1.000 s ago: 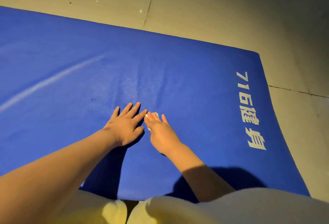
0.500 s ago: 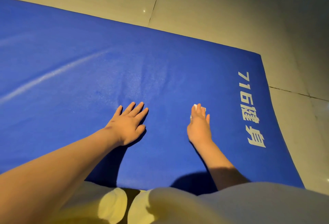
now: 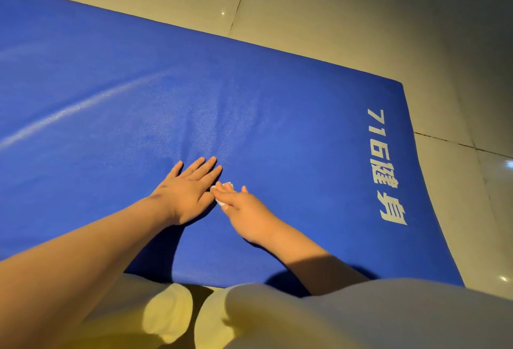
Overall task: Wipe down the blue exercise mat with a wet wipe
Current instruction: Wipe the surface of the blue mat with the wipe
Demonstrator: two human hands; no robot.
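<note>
Mat (image 3: 277,126), blue, padded, head view: lies flat on a pale tiled floor (image 3: 333,15), white lettering (image 3: 385,165) along its right end, a faint pale streak (image 3: 83,107) across its left half. Left hand (image 3: 188,193): spread, palm down, fingers straight, resting on the mat near the front edge as a brace. Right hand (image 3: 244,212): fingers laid fairly straight over a small white wipe (image 3: 221,202), pressing it onto the mat just beside the left hand's thumb side; whether the thumb also pinches the wad cannot be told. Wipe: bunched small, mostly hidden under the fingers, touching the mat. Knees (image 3: 277,315), in pale cloth: at the front edge. Step judged in hand: a sideways stroke across the near middle strip, with most of the surface probably left to cover. Handling note: keep even downward pressure through flat fingers, overlap each pass, and hold the bracing hand firm so the soft cover does not ripple; unfolding the wad would likely give a wider, cleaner contact patch.
</note>
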